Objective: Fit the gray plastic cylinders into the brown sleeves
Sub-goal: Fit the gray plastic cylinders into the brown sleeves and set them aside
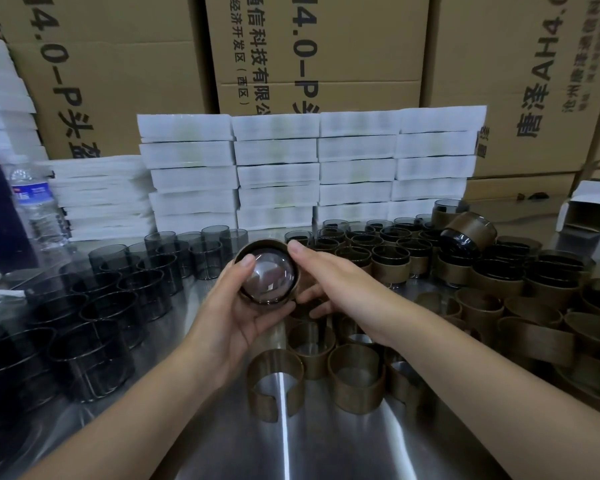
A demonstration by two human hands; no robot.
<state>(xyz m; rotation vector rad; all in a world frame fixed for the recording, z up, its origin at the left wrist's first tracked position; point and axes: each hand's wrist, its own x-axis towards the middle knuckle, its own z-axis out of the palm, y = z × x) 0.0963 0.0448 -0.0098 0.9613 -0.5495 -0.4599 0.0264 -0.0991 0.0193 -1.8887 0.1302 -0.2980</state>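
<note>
At center, the left hand [238,317] and right hand [329,282] are gripping a brown sleeve [257,244] with a gray cylinder [269,277] inside. Bare cylinders [94,327] are crowding 9 o'clock, empty sleeves [355,375] 5 o'clock, sleeved cylinders [392,265] 2 o'clock, foam stacks [278,168] 12 o'clock.

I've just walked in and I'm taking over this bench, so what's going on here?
A person is holding one brown sleeve with a gray cylinder inside it, the left hand and right hand gripping it above the metal table. Bare cylinders stand to the left, empty sleeves lie in front, and sleeved cylinders stand at the right.
</note>
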